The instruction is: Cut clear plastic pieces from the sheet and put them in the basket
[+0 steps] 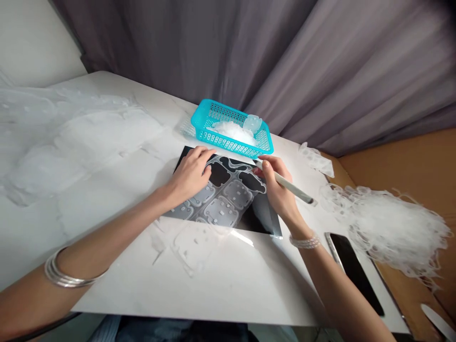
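Observation:
My left hand (pixel 193 173) lies on the upper left of a translucent plastic sheet, its fingers stretched out and the thumb apart. Beneath the sheet is a glossy black board (pixel 265 213). The translucent sheet (pixel 221 211) carries rounded outlined shapes with small pads, and dark openings show near its top. In my right hand (pixel 280 183), at the sheet's upper right, a slim whitish pen-like tool (pixel 290 186) is gripped between thumb and fingers. Its working tip is hidden by the fingers. The sheet's lower edge overhangs the board onto the white table (pixel 171 289).
A turquoise basket (pixel 228 143) behind the board holds a pile of whitish pieces (pixel 233 130). Translucent sheets (pixel 81 137) cover the table's left side. To the right are a phone (pixel 356 270), a heap of clear plastic scraps (pixel 395 228) and cardboard (pixel 374 161). A grey curtain (pixel 178 42) hangs behind.

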A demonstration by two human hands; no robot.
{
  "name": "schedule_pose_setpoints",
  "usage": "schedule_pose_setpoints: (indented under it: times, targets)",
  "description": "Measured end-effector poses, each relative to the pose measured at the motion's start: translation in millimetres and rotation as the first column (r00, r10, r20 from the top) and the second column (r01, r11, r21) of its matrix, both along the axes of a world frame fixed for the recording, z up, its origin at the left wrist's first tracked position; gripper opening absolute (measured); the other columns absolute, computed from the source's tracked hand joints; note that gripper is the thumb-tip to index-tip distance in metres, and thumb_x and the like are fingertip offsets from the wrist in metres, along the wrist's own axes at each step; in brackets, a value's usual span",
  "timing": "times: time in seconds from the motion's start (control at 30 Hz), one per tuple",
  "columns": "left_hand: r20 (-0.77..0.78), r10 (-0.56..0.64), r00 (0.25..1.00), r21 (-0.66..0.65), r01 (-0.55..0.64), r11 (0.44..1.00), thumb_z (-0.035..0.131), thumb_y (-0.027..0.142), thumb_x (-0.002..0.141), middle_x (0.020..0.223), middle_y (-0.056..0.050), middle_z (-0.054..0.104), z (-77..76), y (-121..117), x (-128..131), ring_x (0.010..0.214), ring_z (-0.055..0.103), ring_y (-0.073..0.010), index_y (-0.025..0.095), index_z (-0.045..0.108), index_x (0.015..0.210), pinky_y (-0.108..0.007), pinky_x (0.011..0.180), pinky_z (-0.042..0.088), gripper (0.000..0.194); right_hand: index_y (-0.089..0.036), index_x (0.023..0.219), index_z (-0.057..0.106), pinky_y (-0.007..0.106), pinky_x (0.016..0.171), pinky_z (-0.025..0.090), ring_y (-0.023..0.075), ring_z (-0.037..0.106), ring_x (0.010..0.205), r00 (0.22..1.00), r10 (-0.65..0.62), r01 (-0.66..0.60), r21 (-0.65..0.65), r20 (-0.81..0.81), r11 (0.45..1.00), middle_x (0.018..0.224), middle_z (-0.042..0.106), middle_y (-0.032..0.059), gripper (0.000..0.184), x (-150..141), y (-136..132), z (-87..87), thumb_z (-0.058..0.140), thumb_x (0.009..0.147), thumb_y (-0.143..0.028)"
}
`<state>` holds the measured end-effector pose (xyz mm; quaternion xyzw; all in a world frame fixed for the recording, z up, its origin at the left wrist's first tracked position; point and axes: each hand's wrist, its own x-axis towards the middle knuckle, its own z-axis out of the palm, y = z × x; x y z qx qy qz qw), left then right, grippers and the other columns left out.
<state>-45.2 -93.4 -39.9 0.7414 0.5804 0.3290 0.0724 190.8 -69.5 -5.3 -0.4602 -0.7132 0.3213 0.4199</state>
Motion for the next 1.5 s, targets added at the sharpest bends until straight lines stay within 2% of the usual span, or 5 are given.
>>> schedule_pose_setpoints:
  times: [0.17,0.3,1.0,1.2,1.5]
  targets:
    - [-0.223,-0.34,0.913,-0.112,0.323,0.94,0.041,0.017,0.096,0.13,-0.017,0.062,2.0,-57,25,0.125,0.056,-0.0301,0.012,0.063,0.119,-0.047,0.108,0.043,0.032,-0.02,0.096,0.068,0.035,0.077,0.057,0.0207,0.073,0.084,0.999,0.049,-0.046,-0.258,0.006,0.965,0.089,0.075,0.0054,0.026,9,-36,-2.4,0.07,0.087,-0.045]
    - [-0.377,-0.347,0.859,-0.133,0.321,0.938,0.041,0.018,0.096,0.14,-0.026,0.054,-3.3,-84,41,0.135,0.046,-0.0392,0.007,0.055,0.13,-0.058,0.111,0.037,0.039,-0.02,0.096,0.073,0.033,0.075,0.056,0.0217,0.072,0.087,0.976,0.165,-0.113,-0.322,0.141,0.94,0.093,0.077,0.0062,0.024,12,-53,-5.3,0.068,0.088,-0.042]
    - [-0.395,-0.356,0.847,-0.204,0.297,0.933,0.045,0.019,0.093,0.144,-0.027,0.051,-0.8,-83,41,0.139,0.042,-0.0414,0.009,0.053,0.132,-0.061,0.112,0.034,0.041,-0.021,0.091,0.072,0.028,0.047,0.042,0.0125,0.058,0.049,0.784,0.24,-0.241,-0.076,0.572,0.968,0.067,0.07,0.0007,0.023,7,-67,6.0,0.052,0.1,-0.029]
    - [-0.481,-0.368,0.795,-0.191,0.315,0.93,0.041,0.016,0.094,0.144,-0.03,0.05,0.4,-85,42,0.138,0.044,-0.0441,0.004,0.051,0.136,-0.063,0.109,0.036,0.045,-0.016,0.106,0.069,0.04,0.082,0.06,0.0272,0.07,0.106,0.751,0.267,-0.465,0.196,0.604,0.863,0.098,0.075,0.0136,0.027,14,-69,-17.6,0.043,0.102,-0.019]
    - [-0.577,-0.317,0.752,-0.131,0.298,0.946,0.039,0.011,0.093,0.142,-0.028,0.054,-8.1,-87,41,0.137,0.046,-0.0402,0.002,0.049,0.139,-0.061,0.112,0.035,0.048,-0.011,0.129,0.062,0.047,0.103,0.055,0.0279,0.062,0.124,0.669,0.19,-0.527,0.277,0.718,0.804,0.129,0.067,0.0193,0.032,6,-53,-31.7,0.046,0.101,-0.017]
